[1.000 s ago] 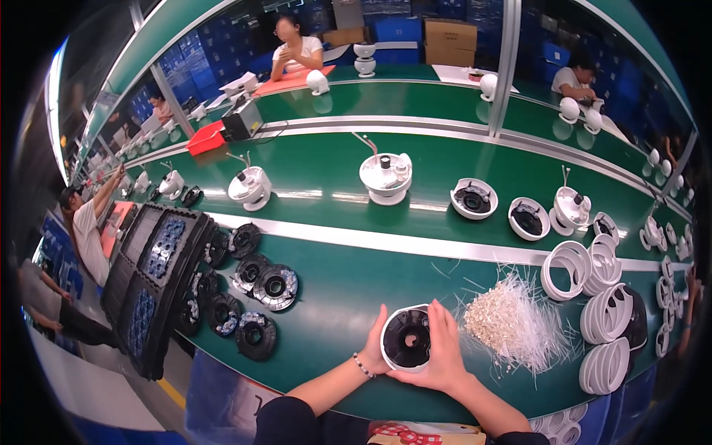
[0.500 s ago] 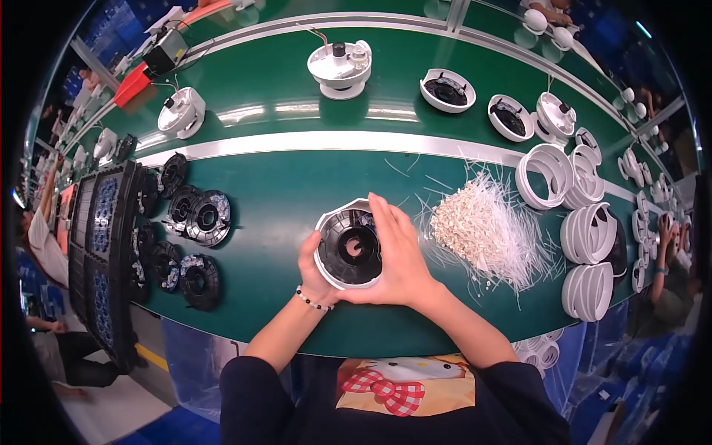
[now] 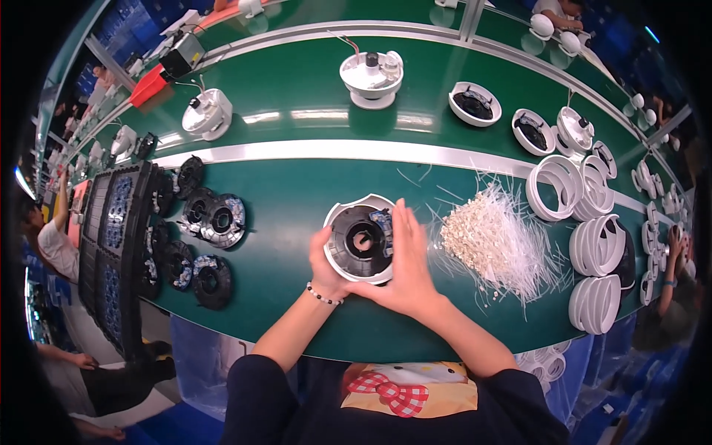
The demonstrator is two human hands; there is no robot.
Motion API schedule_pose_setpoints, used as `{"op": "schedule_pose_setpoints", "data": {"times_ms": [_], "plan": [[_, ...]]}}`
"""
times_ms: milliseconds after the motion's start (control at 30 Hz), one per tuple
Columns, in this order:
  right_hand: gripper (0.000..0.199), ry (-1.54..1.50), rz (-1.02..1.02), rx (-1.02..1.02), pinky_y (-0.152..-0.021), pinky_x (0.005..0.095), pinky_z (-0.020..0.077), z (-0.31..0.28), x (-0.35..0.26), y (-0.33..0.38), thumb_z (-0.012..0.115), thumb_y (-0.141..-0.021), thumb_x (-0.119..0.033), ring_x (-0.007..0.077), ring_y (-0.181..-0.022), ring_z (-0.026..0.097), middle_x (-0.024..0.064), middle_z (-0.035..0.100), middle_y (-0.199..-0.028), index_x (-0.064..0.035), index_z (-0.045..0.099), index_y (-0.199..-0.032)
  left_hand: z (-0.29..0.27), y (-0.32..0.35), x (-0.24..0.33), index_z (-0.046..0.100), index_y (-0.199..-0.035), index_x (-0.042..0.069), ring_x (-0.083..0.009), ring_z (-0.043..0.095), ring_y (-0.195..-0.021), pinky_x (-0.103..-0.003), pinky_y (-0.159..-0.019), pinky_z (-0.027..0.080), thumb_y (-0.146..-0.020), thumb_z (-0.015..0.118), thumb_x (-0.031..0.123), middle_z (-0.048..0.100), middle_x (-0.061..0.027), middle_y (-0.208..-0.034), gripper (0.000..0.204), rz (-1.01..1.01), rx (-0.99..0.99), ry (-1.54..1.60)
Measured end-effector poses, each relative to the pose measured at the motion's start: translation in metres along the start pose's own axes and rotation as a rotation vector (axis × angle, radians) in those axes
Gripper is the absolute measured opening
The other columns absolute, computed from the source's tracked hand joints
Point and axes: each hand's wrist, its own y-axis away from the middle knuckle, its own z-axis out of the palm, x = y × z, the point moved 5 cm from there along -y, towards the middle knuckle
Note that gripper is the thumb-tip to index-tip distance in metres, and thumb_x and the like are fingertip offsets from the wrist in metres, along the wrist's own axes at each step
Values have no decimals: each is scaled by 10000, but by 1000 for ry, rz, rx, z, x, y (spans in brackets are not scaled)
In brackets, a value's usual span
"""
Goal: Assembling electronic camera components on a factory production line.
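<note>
Between my two hands, over the near middle of the green table, I hold a round white plastic housing [image 3: 335,210]. A black disc-shaped insert [image 3: 348,251] sits inside it, with a round hole at its centre and a small blue circuit board [image 3: 381,222] at its upper right. My left hand [image 3: 325,265] grips the housing's left and lower side, its thumb along the rim. My right hand [image 3: 406,263] is wrapped against the right side, fingers together and pointing up. The undersides of the housing and the lower fingers are hidden.
Right of my hands lies a heap of white plastic ties [image 3: 498,241]. White rings [image 3: 555,188] are stacked beyond it. Black discs with boards [image 3: 222,221] lie at left beside a black rack [image 3: 111,252]. White housings with wires [image 3: 371,78] stand on the far green strip [image 3: 289,85].
The housing in my hands has turned slightly, so more of the blue board shows beside my right fingers. The whole view has shifted, with the surroundings lying further right.
</note>
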Motion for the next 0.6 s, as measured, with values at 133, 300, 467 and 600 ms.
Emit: {"op": "schedule_pose_setpoints", "data": {"times_ms": [133,300,467,600], "plan": [[687,-37,-369,21,-950,524,232,-66,-50,-4,714,-599,-395,376,-1156,355,217,397,-1232,13,487,-1103,-22,-9,8,430,-1168,33,-262,490,-1052,-403,-919,381,-807,376,383,489,-134,-1161,506,-110,112,4],[72,-1246,-522,202,-472,318,418,-174,-115,31,611,-707,-117,219,-578,533,103,574,-745,-53,582,-722,-35,-27,35,369,-1212,46,-263,492,-1052,-413,-901,384,-844,343,329,466,-138,-1183,464,-55,232,-63],[55,-1704,-827,-478,-651,297,495,-209,-134,18,600,-740,-12,225,-773,578,102,599,-891,-19,611,-794,-35,-69,71,411,-1164,41,-244,489,-1045,-393,-869,406,-861,300,340,494,-120,-1142,440,87,229,-146],[59,-1734,-787,-425,-701,318,513,-219,-139,24,578,-727,50,245,-777,572,115,594,-873,9,609,-756,-31,-100,87,413,-1155,20,-252,484,-1043,-398,-872,402,-847,306,322,492,-127,-1141,444,136,200,-156]]}}
